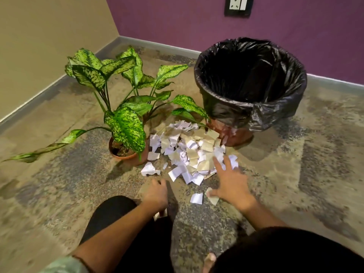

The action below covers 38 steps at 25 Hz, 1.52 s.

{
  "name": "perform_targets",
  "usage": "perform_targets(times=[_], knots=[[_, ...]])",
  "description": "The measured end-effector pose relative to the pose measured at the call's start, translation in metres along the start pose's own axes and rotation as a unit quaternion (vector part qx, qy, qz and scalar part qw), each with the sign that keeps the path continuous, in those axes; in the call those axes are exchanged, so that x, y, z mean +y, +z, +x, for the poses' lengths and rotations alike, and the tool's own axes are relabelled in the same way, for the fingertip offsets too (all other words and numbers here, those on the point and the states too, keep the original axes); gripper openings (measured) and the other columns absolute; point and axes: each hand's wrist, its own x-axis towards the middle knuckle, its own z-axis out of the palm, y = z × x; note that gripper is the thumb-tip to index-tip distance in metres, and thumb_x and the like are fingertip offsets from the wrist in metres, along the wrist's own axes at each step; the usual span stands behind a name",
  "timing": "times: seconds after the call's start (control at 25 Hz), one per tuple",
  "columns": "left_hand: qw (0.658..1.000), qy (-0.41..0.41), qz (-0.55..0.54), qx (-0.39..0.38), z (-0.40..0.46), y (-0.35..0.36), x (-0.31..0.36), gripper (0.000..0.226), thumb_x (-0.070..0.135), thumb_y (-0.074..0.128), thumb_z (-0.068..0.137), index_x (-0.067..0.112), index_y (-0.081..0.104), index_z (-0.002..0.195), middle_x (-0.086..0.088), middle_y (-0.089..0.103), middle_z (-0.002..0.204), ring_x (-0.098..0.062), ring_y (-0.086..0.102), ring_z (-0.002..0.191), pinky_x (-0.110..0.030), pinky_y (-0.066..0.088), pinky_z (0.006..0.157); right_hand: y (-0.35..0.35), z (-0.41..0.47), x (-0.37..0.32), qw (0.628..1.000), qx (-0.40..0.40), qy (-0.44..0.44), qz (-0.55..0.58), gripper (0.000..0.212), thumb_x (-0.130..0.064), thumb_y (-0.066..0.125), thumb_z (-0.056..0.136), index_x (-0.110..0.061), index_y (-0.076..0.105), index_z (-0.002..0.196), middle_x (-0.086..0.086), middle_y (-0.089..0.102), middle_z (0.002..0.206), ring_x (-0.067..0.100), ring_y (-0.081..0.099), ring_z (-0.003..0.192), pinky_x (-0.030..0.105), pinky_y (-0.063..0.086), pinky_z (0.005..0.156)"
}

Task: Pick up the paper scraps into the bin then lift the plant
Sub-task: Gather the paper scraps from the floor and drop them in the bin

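The paper scraps (189,152) lie heaped on the floor between the plant (126,119) and the bin (250,83), just ahead of both hands. The right hand (230,182), fingers spread, touches the heap's near edge; the left hand (157,193) sits short of it, apparently loosely curled and empty.

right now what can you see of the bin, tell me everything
The bin is a round, reddish-brown tub, wider at the top, standing upright on the floor near the purple wall. A glossy black bag lines it, folded over the rim and knotted at the front. Its inside looks dark, with no contents visible. The paper scraps reach its base, and a leaf of the plant overlaps its lower left side.
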Motion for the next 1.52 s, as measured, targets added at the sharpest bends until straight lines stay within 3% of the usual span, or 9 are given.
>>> perform_targets(times=[0.24, 0.44, 0.6, 0.8, 0.92, 1.12, 1.2, 1.32, 1.52], knots=[[0.967, 0.015, -0.253, 0.033, 0.013, 0.005, 0.012, 0.099, 0.013, 0.083, 0.064, 0.008, 0.019, 0.139, -0.019, 0.03, 0.14, -0.035, 0.048, 0.12, -0.037, 0.048, 0.089, 0.047, 0.004, -0.015, 0.997, -0.037, -0.003, 0.062, 0.133, -0.058, 0.08, 0.059, -0.033, -0.016, 0.147, 0.013, -0.003, 0.157, 0.038, 0.032, 0.135, 0.043, 0.052, 0.088], [0.925, 0.104, -0.34, 0.134, 0.033, -0.007, 0.023, 0.124, 0.019, 0.086, 0.062, 0.021, -0.001, 0.151, -0.013, 0.018, 0.148, -0.033, 0.041, 0.126, -0.041, 0.049, 0.09, 0.045, 0.032, -0.027, 0.993, 0.04, -0.04, 0.107, 0.111, -0.036, 0.078, 0.074, -0.029, -0.003, 0.15, 0.017, 0.007, 0.154, 0.035, 0.057, 0.112, 0.04, 0.055, 0.077], [0.928, 0.153, -0.32, 0.117, 0.044, -0.026, 0.041, 0.089, 0.013, 0.081, 0.068, 0.027, 0.034, 0.142, -0.003, 0.04, 0.127, -0.018, 0.049, 0.105, -0.026, 0.046, 0.086, 0.033, 0.044, -0.037, 0.99, 0.066, -0.088, 0.094, 0.066, -0.013, 0.066, 0.082, -0.026, 0.037, 0.14, 0.01, 0.024, 0.149, 0.033, 0.062, 0.095, 0.041, 0.055, 0.073], [0.915, 0.139, -0.344, 0.162, 0.042, -0.042, 0.05, 0.014, 0.013, 0.073, 0.075, 0.011, 0.072, 0.088, -0.001, 0.065, 0.076, -0.021, 0.059, 0.07, -0.021, 0.04, 0.057, 0.018, 0.044, -0.03, 0.985, 0.098, -0.117, 0.08, 0.032, -0.006, 0.057, 0.083, -0.013, 0.06, 0.115, 0.01, 0.055, 0.118, 0.034, 0.063, 0.09, 0.041, 0.051, 0.069], [0.914, 0.138, -0.321, 0.206, 0.034, -0.058, 0.048, 0.005, 0.016, 0.073, 0.077, 0.012, 0.074, 0.078, 0.0, 0.066, 0.069, -0.015, 0.058, 0.063, -0.014, 0.034, 0.046, -0.001, 0.04, -0.019, 0.981, 0.114, -0.142, 0.062, 0.032, -0.001, 0.06, 0.076, -0.011, 0.063, 0.106, 0.01, 0.06, 0.109, 0.034, 0.064, 0.088, 0.039, 0.051, 0.067], [0.887, 0.141, -0.327, 0.295, 0.018, -0.102, 0.049, 0.017, 0.019, 0.075, 0.078, 0.013, 0.076, 0.094, -0.003, 0.074, 0.093, -0.017, 0.065, 0.079, -0.017, 0.038, 0.062, -0.079, 0.018, -0.005, 0.971, 0.15, -0.165, 0.087, 0.027, -0.004, 0.057, 0.08, -0.014, 0.065, 0.104, 0.003, 0.06, 0.102, 0.028, 0.061, 0.093, 0.039, 0.051, 0.075], [0.845, 0.144, -0.378, 0.351, 0.003, -0.123, 0.052, 0.016, 0.014, 0.078, 0.076, 0.01, 0.076, 0.091, -0.005, 0.074, 0.09, -0.021, 0.066, 0.081, -0.022, 0.042, 0.066, -0.119, 0.009, -0.001, 0.959, 0.193, -0.16, 0.131, 0.019, -0.01, 0.065, 0.08, -0.018, 0.069, 0.097, -0.002, 0.061, 0.095, 0.022, 0.062, 0.089, 0.032, 0.048, 0.073], [0.758, 0.167, -0.468, 0.423, -0.022, -0.147, 0.06, 0.011, 0.012, 0.08, 0.073, 0.014, 0.077, 0.084, 0.002, 0.072, 0.083, -0.012, 0.063, 0.074, -0.009, 0.039, 0.062, -0.179, -0.004, 0.006, 0.933, 0.264, -0.129, 0.209, 0.019, -0.015, 0.073, 0.077, -0.024, 0.074, 0.094, -0.008, 0.065, 0.09, 0.013, 0.06, 0.082, 0.028, 0.047, 0.072], [0.661, 0.191, -0.568, 0.451, -0.048, -0.182, 0.081, 0.007, 0.011, 0.078, 0.074, 0.013, 0.076, 0.08, 0.012, 0.066, 0.078, 0.001, 0.061, 0.074, -0.013, 0.047, 0.063, -0.25, 0.001, 0.026, 0.892, 0.362, -0.063, 0.263, 0.024, -0.015, 0.077, 0.073, -0.028, 0.075, 0.093, -0.005, 0.07, 0.091, 0.012, 0.062, 0.082, 0.029, 0.049, 0.075]])
